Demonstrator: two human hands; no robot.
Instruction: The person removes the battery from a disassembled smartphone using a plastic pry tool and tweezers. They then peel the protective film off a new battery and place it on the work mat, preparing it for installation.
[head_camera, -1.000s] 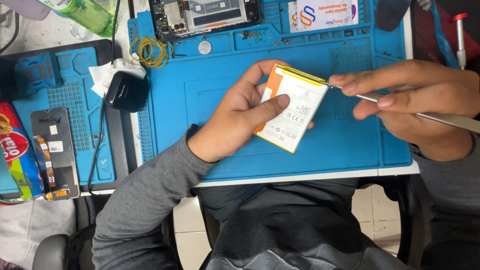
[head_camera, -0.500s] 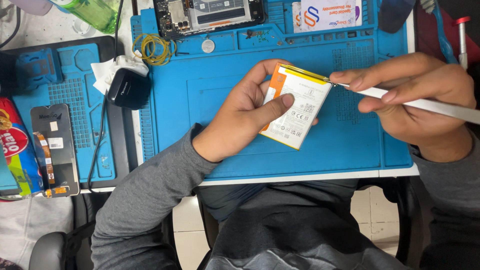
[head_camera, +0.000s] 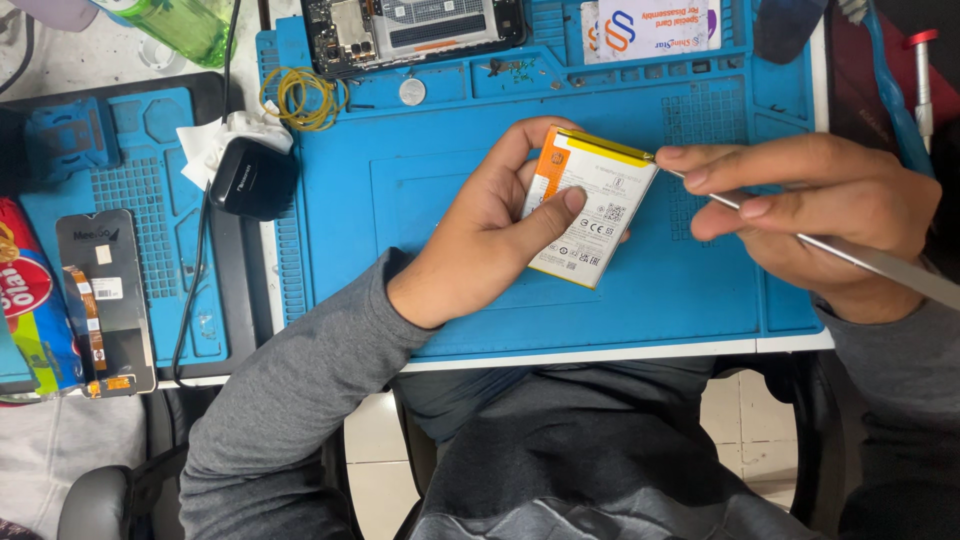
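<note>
- Blue mat (head_camera: 420, 250) on the desk.
- Opened phone (head_camera: 415, 30) at the mat's top edge.
- Yellow rubber bands (head_camera: 300, 97) beside a coin cell (head_camera: 411, 92).
- Black case (head_camera: 252, 178) touching white tissue (head_camera: 210, 145).
- Phone screen (head_camera: 105, 300) far left.
- Green bottle (head_camera: 180, 25) top left.
</note>
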